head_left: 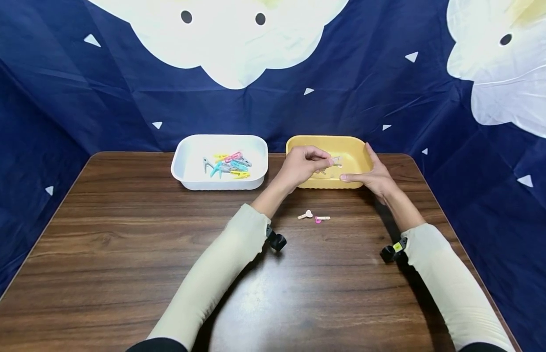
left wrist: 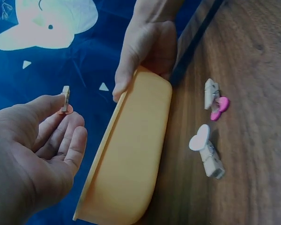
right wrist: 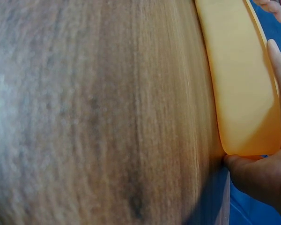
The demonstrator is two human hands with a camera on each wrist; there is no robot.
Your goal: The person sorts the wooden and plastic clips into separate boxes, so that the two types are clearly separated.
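Observation:
My left hand [head_left: 301,164] is over the yellow basin [head_left: 321,184], pinching a small wooden clothespin [left wrist: 65,98] between thumb and finger. The clothespin has a round, pale orange trim at its lower end in the left wrist view. At the basin's right end, my right hand [head_left: 375,178] grips the corner, its thumb over the front rim and its other fingers along the side. Small pieces lie inside the basin, partly hidden by my left hand. In front of the basin lie a wooden clothespin with a white heart [left wrist: 200,138] and another with a pink heart [left wrist: 220,108].
To the left stands a white basin [head_left: 220,185] holding several plastic clothespins [head_left: 232,165] in pink, yellow, blue and grey. Both basins stand near the back edge of the brown wooden table [head_left: 123,234]. A dark blue curtain [head_left: 264,107] hangs directly behind.

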